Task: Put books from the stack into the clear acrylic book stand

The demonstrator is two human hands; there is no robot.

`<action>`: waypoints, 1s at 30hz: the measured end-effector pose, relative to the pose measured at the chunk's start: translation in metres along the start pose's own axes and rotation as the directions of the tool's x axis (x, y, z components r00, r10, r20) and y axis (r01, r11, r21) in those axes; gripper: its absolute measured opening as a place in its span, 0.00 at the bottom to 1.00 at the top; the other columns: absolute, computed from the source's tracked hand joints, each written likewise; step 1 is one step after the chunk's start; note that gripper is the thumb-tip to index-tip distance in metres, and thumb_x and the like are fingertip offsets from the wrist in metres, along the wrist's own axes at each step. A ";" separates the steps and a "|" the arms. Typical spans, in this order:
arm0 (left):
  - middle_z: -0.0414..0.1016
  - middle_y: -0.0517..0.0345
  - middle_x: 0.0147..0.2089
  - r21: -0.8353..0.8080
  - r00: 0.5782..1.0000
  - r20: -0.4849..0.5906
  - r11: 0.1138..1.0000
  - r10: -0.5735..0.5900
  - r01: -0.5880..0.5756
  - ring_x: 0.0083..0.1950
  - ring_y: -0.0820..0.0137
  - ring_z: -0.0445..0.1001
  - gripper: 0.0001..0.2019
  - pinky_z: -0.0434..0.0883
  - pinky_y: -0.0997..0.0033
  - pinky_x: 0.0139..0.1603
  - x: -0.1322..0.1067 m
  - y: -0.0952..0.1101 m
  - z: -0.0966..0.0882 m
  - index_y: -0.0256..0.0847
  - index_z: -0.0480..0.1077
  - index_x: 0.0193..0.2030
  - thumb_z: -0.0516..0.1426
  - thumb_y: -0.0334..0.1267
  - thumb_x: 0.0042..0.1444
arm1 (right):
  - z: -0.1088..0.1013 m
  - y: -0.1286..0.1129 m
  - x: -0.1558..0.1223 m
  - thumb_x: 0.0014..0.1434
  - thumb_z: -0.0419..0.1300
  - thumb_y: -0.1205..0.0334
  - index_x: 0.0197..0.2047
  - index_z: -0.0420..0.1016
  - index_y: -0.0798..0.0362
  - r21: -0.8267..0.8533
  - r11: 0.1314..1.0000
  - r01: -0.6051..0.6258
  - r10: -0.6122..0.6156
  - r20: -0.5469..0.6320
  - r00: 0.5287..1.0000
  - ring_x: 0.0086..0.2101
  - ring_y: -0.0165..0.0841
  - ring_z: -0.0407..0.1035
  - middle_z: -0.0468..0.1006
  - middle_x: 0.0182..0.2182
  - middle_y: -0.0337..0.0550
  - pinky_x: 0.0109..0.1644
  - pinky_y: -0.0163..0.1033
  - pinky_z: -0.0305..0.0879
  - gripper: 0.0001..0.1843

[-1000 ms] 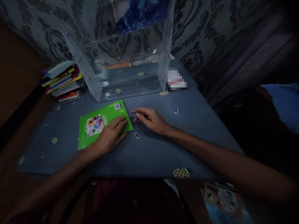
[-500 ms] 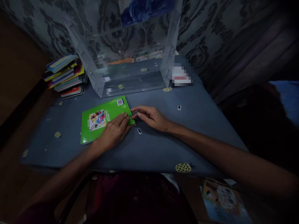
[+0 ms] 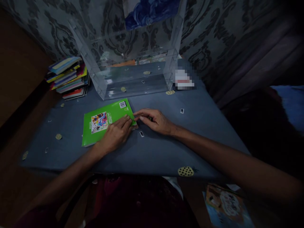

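A green book lies on the table with a colourful picture panel, white lettering and a barcode on its upper face. My left hand rests flat across the book's lower right part, fingers stretched out together. At the book's right edge is my right hand, its index finger reaching to the edge and its thumb just below, a small gap between them. The other right fingers are curled under and partly hidden. Near the left fingertips, a bit of the book's lower right corner shows.
Behind the book stands a clear plastic rack with shelves. A stack of books sits at the table's back left. A blurred white item is right of the rack. Below the table's front edge lies another book. A patterned cloth covers the table.
The view has shifted very slightly. Both hands stay at nearly the same spots on the book, with only tiny finger movement at its right edge.
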State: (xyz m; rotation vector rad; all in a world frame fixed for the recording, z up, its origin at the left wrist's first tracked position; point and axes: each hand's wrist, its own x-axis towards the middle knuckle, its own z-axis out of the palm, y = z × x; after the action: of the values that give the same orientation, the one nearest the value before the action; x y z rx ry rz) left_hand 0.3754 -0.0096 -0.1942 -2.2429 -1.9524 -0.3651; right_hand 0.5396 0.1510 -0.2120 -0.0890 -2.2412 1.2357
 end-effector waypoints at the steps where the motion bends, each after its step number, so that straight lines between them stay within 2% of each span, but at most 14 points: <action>1: 0.75 0.42 0.61 -0.009 1.000 0.003 1.000 -0.005 0.005 0.65 0.58 0.73 0.15 0.75 0.52 0.64 0.000 0.000 0.000 0.37 0.70 0.58 0.48 0.37 0.72 | 0.000 0.000 0.000 0.67 0.52 0.64 0.52 0.78 0.52 0.000 1.000 0.005 -0.005 0.002 1.000 0.44 0.36 0.78 0.83 0.45 0.46 0.52 0.43 0.72 0.16; 7: 0.76 0.41 0.60 0.007 1.000 -0.015 1.000 -0.009 0.009 0.64 0.57 0.74 0.15 0.75 0.52 0.63 0.001 0.001 0.001 0.35 0.72 0.56 0.47 0.36 0.72 | 0.000 -0.002 0.000 0.66 0.53 0.64 0.50 0.79 0.52 -0.013 1.000 -0.019 0.019 0.008 1.000 0.41 0.35 0.77 0.83 0.43 0.46 0.50 0.42 0.72 0.15; 10: 0.76 0.41 0.60 0.017 1.000 -0.020 1.000 0.002 -0.002 0.63 0.58 0.74 0.15 0.76 0.53 0.62 0.001 0.001 0.001 0.35 0.71 0.57 0.48 0.36 0.72 | 0.000 -0.003 0.000 0.65 0.55 0.63 0.48 0.80 0.52 -0.048 0.999 -0.005 0.005 0.007 1.000 0.38 0.34 0.76 0.82 0.40 0.45 0.46 0.40 0.72 0.13; 14: 0.77 0.40 0.58 0.066 0.997 -0.069 0.997 0.045 -0.041 0.63 0.59 0.75 0.16 0.76 0.57 0.62 -0.001 0.001 0.004 0.33 0.71 0.56 0.48 0.39 0.73 | -0.002 -0.003 0.002 0.67 0.55 0.63 0.40 0.80 0.54 -0.098 0.984 0.148 -0.146 0.033 0.989 0.36 0.34 0.75 0.82 0.34 0.44 0.45 0.41 0.72 0.12; 18: 0.77 0.39 0.59 0.107 0.993 -0.104 0.993 0.055 -0.044 0.64 0.57 0.74 0.17 0.76 0.56 0.61 -0.004 0.004 0.010 0.31 0.71 0.57 0.48 0.40 0.73 | -0.001 -0.003 -0.001 0.68 0.55 0.65 0.37 0.80 0.56 -0.221 0.915 0.336 -0.314 0.128 0.941 0.38 0.35 0.75 0.83 0.35 0.48 0.47 0.42 0.71 0.13; 22: 0.75 0.39 0.61 0.028 0.994 -0.087 0.998 0.065 -0.063 0.65 0.58 0.73 0.19 0.75 0.56 0.63 -0.008 0.002 0.005 0.30 0.69 0.59 0.50 0.43 0.72 | 0.011 -0.013 -0.010 0.68 0.56 0.67 0.40 0.80 0.58 -0.510 0.762 0.400 -0.347 0.200 0.916 0.35 0.37 0.74 0.82 0.35 0.48 0.41 0.43 0.69 0.10; 24: 0.75 0.41 0.62 -0.019 0.998 -0.035 0.998 0.055 -0.056 0.64 0.61 0.74 0.19 0.73 0.57 0.64 -0.011 -0.009 -0.003 0.32 0.70 0.60 0.51 0.43 0.72 | 0.020 -0.022 -0.016 0.67 0.56 0.68 0.40 0.79 0.57 -0.663 0.660 0.353 -0.305 0.193 0.933 0.37 0.40 0.74 0.82 0.37 0.50 0.43 0.45 0.69 0.09; 26: 0.75 0.44 0.62 -0.020 0.999 0.031 1.000 -0.016 0.016 0.64 0.61 0.74 0.18 0.71 0.57 0.65 -0.017 -0.031 -0.013 0.35 0.71 0.60 0.51 0.43 0.71 | 0.029 -0.031 -0.022 0.67 0.55 0.70 0.41 0.78 0.57 -0.764 0.583 0.276 -0.239 0.164 0.957 0.38 0.41 0.74 0.81 0.37 0.51 0.45 0.46 0.69 0.10; 28: 0.73 0.43 0.64 0.041 0.983 0.089 0.986 -0.163 0.160 0.65 0.58 0.72 0.19 0.69 0.54 0.66 -0.026 -0.060 -0.025 0.36 0.71 0.61 0.52 0.43 0.70 | 0.036 -0.036 -0.027 0.68 0.54 0.70 0.41 0.78 0.58 -0.813 0.529 0.243 -0.191 0.165 0.968 0.37 0.41 0.74 0.79 0.35 0.51 0.43 0.45 0.70 0.11; 30: 0.68 0.40 0.67 0.121 0.926 0.142 0.934 -0.351 0.335 0.66 0.54 0.71 0.22 0.68 0.50 0.66 -0.037 -0.091 -0.037 0.37 0.68 0.65 0.52 0.46 0.70 | 0.043 -0.038 -0.033 0.67 0.52 0.71 0.45 0.78 0.59 -0.836 0.507 0.211 -0.162 0.149 0.976 0.38 0.42 0.74 0.79 0.36 0.52 0.43 0.46 0.72 0.12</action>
State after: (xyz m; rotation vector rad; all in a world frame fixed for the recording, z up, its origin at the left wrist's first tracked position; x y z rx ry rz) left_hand 0.2778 -0.0419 -0.1730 -1.9218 -2.3981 -0.1256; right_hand 0.5534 0.0860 -0.2140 -0.1778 -2.6066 -0.0954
